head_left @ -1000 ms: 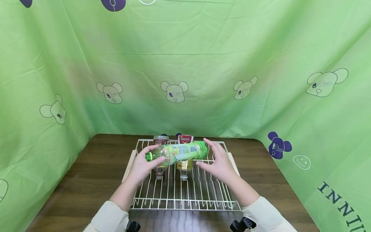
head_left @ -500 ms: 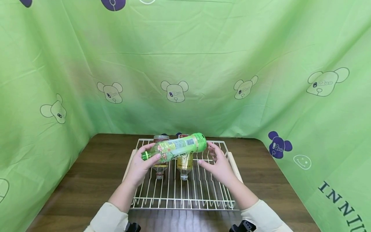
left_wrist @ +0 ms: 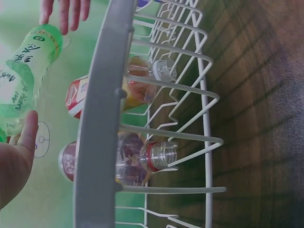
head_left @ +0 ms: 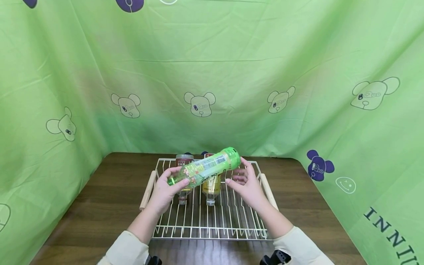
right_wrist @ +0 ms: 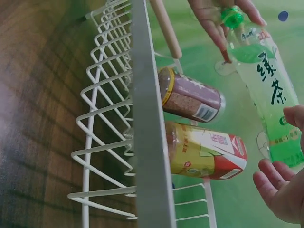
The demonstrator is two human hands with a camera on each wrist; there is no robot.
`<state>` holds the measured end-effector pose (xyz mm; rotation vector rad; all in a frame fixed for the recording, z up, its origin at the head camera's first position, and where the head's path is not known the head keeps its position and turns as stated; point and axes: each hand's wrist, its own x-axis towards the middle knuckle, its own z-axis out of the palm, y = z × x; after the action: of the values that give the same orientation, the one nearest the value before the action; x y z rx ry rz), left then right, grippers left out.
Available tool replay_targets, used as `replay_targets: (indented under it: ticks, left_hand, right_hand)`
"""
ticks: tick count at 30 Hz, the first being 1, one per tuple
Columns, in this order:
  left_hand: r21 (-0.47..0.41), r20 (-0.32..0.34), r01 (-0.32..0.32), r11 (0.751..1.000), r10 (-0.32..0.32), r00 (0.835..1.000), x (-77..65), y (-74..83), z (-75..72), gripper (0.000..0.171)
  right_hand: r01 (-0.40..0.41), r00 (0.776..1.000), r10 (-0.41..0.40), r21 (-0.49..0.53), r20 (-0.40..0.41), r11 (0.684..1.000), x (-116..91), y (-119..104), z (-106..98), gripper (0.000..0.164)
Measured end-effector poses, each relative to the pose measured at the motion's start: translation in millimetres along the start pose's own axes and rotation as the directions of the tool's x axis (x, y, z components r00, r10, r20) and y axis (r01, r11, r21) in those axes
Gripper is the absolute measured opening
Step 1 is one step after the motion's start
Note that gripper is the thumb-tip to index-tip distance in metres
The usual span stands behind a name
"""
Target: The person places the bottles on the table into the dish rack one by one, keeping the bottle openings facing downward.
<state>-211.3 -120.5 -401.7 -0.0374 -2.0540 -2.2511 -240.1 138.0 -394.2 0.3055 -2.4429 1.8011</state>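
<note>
My left hand (head_left: 163, 189) grips a green tea bottle (head_left: 212, 167) near its green cap, thumb in front and fingers behind. The bottle is held above a white wire rack (head_left: 212, 239), tilted with its base up to the right. Around the base, my right hand (head_left: 248, 187) has its fingers spread and loosely bent; the index fingertip is at the base edge, and whether it touches cannot be told. Behind the tea bottle, a bottle with a dark purple label (right_wrist: 194, 97) and one with a yellow and red label (right_wrist: 206, 149) lie on the rack, necks towards me.
Wooden handles (head_left: 148, 189) flank the rack on both sides. The rack's front rail (left_wrist: 102, 114) crosses both wrist views. It stands on a dark wooden table (head_left: 99, 206), enclosed by a green printed cloth (head_left: 232, 73) behind and at the sides.
The tea bottle's base has risen, so it tilts more steeply up to the right. The right hand's fingers have drawn in slightly. Both bottles on the rack stay put.
</note>
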Motion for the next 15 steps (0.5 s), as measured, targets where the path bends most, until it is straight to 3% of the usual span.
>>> replay_targets:
  ticks: [15]
  left_hand:
    - [0.134, 0.144, 0.002, 0.991, -0.021, 0.989, -10.0, -14.6, 20.2, 0.055]
  right_hand:
    - [-0.033, 0.997, 0.041, 0.119, -0.069, 0.992, 4, -17, 4, 0.107]
